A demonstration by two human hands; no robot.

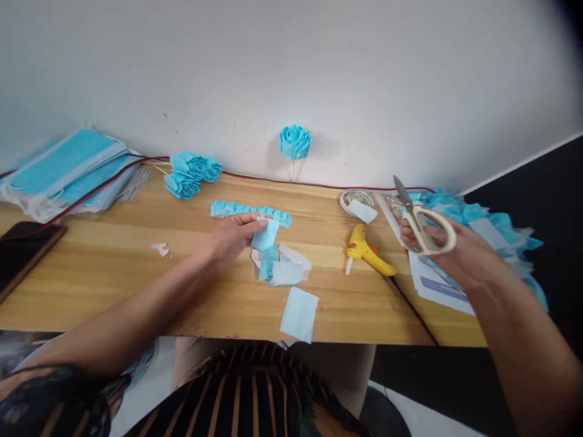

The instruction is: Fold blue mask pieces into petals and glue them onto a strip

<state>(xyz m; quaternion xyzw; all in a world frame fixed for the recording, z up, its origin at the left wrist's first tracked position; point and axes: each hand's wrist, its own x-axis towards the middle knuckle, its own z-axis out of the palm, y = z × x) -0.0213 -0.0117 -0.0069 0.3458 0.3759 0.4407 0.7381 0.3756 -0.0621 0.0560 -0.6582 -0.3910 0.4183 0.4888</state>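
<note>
My left hand pinches a small light-blue mask piece over the middle of the wooden table. Just behind it lies a pleated blue strip. Under and beside the held piece sits a small heap of blue and white scraps. A pale blue rectangle lies at the table's front edge. My right hand is closed through the cream handles of a pair of scissors, blades pointing up and away, above papers at the right.
A yellow glue gun with a black cord lies right of centre, a tape roll behind it. Stacked blue face masks sit far left, a dark phone in front of them. Blue paper-like flowers and one upright flower stand by the wall. Blue scraps pile at the right.
</note>
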